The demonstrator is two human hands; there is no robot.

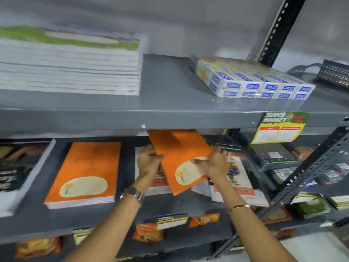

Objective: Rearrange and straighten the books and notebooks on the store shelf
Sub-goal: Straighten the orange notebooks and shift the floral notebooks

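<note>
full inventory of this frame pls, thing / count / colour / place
White stack: one, green-and-white top cover, upper shelf left.
DOMS boxes: one pack of many, white and blue, upper shelf right.
Mesh basket: one, black, upper shelf far right.
Price tag: one, yellow and green, upper shelf edge.
Orange stack: one, middle shelf, left of the hands.
Orange notebook: one, tilted, held in both hands.
Dark books: blurred, count unclear, middle shelf far left.
White books: several, askew, under the held notebook.
Snack packets: several, orange, lower shelf.
Left hand: gripping the notebook's left edge, watch on wrist.
Right hand: gripping its right edge, bracelet on wrist.
</note>
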